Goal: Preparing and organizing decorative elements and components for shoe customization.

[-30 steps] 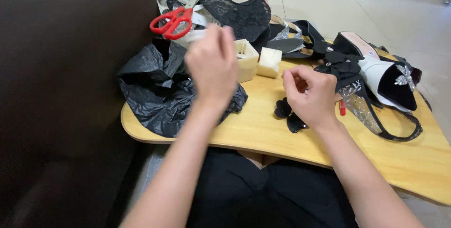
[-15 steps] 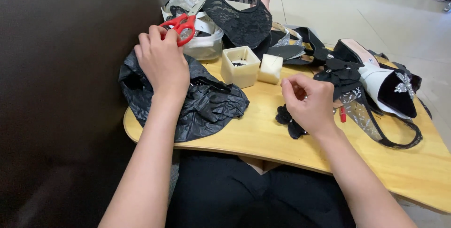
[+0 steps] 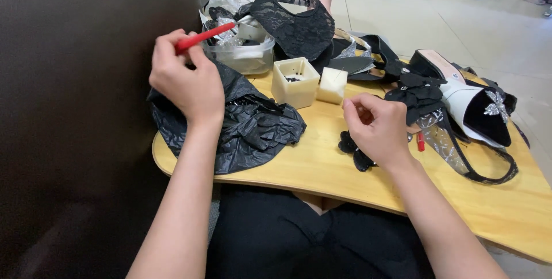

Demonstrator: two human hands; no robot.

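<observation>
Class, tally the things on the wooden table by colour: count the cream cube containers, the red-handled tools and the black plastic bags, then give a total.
Cream cube containers: 2, one open, one closed
Red-handled scissors, in the left hand: 1
Black plastic bag: 1
Total: 4

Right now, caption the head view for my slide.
Left hand lifts red-handled scissors; right hand pinches black trim.

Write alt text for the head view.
The left hand grips red-handled scissors above a black plastic bag; the right hand pinches a black fabric flower on a wooden table cluttered with lace and shoes.
</observation>
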